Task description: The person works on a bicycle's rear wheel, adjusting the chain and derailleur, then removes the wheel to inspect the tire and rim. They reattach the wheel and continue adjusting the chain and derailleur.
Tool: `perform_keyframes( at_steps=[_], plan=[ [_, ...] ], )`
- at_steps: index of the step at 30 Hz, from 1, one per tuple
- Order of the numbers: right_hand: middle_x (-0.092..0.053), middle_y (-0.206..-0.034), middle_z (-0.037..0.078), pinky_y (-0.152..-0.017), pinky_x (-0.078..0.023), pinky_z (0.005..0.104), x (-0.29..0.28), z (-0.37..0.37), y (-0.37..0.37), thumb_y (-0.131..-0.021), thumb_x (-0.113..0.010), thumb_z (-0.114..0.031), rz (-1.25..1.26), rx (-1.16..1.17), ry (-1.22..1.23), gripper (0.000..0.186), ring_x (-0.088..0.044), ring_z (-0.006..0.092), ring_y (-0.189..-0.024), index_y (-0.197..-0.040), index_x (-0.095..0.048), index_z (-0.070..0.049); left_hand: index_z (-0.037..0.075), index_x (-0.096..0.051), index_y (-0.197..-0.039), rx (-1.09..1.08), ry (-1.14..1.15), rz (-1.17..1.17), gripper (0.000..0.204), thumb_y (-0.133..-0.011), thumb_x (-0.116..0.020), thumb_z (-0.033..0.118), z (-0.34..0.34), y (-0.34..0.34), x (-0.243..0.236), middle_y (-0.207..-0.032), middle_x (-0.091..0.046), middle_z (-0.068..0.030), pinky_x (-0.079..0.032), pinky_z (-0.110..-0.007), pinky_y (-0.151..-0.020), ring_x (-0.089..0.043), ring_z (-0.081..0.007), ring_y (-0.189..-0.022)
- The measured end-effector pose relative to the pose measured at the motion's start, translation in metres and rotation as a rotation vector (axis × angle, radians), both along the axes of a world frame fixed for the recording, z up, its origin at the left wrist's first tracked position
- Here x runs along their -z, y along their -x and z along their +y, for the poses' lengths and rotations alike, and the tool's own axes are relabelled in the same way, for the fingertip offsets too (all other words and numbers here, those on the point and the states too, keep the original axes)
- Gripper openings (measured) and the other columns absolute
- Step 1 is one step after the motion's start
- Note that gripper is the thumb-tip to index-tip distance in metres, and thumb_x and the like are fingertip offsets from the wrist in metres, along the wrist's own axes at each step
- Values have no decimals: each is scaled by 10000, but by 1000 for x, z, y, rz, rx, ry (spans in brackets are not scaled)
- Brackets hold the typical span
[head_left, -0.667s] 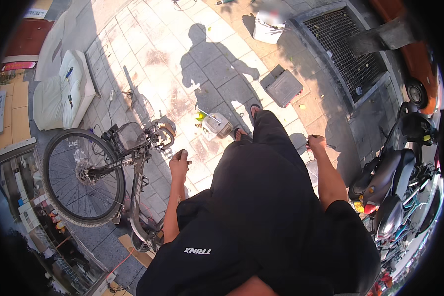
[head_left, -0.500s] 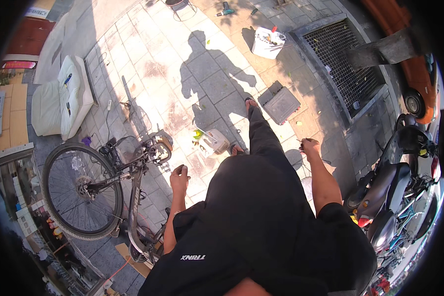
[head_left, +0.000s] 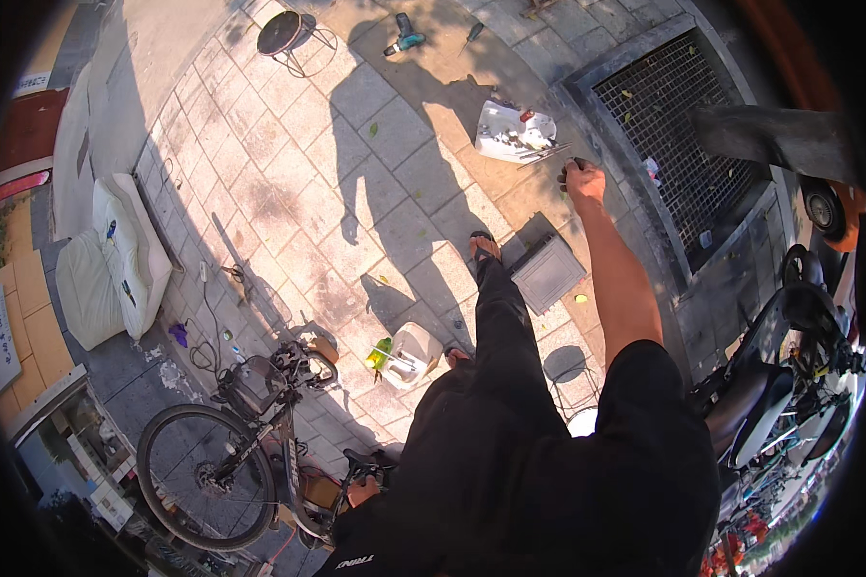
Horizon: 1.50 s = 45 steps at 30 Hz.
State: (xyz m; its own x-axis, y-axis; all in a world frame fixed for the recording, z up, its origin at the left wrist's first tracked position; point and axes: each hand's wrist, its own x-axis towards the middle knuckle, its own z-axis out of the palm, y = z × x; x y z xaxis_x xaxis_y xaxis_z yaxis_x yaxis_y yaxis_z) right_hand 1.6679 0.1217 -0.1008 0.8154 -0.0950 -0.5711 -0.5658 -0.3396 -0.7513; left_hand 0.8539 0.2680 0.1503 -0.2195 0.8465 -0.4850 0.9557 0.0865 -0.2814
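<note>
My right hand (head_left: 583,183) is stretched forward with its fingers curled closed, just beside a white container (head_left: 496,142) holding several tools. Whatever those fingers hold, if anything, is too small to make out. A closed dark grey case (head_left: 549,274) lies on the paving below that container, left of my right forearm. Low on the left, only a small part of my left hand (head_left: 363,492) shows by my dark clothing, close to the saddle (head_left: 366,465) of a bicycle (head_left: 287,452). Its fingers are hidden.
A white jug-like container (head_left: 416,348) stands near my foot with a yellow-green item beside it. Farther off are a round stool (head_left: 279,34) and a teal power drill (head_left: 405,37). A metal grate (head_left: 674,115) and parked scooters (head_left: 770,356) line the right; a pale cushioned seat (head_left: 130,255) stands left.
My right hand has moved forward to the tool-filled container. My left hand has dropped back toward the bicycle saddle and is mostly out of sight. The view has turned and shifted.
</note>
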Motion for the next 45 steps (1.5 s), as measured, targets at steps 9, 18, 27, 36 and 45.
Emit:
perform_keyframes(
  at_steps=[9, 18, 27, 36, 45],
  plan=[
    [-767, -911, 166, -799, -569, 352, 79, 51, -105, -946, -594, -283, 9, -123, 263, 366, -756, 240, -800, -1152, -747, -22, 18, -788, -821, 23, 141, 221, 347, -786, -721, 357, 28, -66, -56, -790, -736, -203, -556, -534, -714, -721, -391, -748],
    [-755, -1012, 198, -893, -545, 432, 61, 73, -128, -929, -586, -300, -196, -509, 625, 347, -724, 362, -991, -1035, -764, -23, 23, -786, -839, -6, 135, 211, 383, -814, -679, 390, 34, -95, -66, -783, -718, -229, -552, -535, -709, -692, -462, -749],
    [-736, -843, 204, -574, -616, 395, 111, 105, -172, -953, -601, -208, 183, 69, 188, 293, -739, 290, -701, -997, -691, 68, 17, -794, -939, -89, 171, 233, 389, -859, -677, 379, -1, -108, -76, -860, -742, -221, -557, -522, -789, -712, -424, -860],
    [-747, -824, 174, -567, -624, 399, 140, 68, -152, -954, -601, -415, 105, -404, 631, 484, -744, 310, -681, -1050, -724, 44, 34, -795, -946, -184, 150, 127, 375, -863, -680, 383, -52, -103, -55, -855, -739, -226, -559, -511, -782, -725, -414, -858],
    [-582, -699, 37, -382, -376, 308, 96, 25, 60, -941, -653, -238, 553, -731, 101, 184, -522, 142, -452, -982, -652, -58, -20, -726, -1159, -713, -140, -447, 444, -949, -687, 369, -80, -111, -71, -978, -778, -122, -567, -334, -829, -746, -184, -903]
  ],
)
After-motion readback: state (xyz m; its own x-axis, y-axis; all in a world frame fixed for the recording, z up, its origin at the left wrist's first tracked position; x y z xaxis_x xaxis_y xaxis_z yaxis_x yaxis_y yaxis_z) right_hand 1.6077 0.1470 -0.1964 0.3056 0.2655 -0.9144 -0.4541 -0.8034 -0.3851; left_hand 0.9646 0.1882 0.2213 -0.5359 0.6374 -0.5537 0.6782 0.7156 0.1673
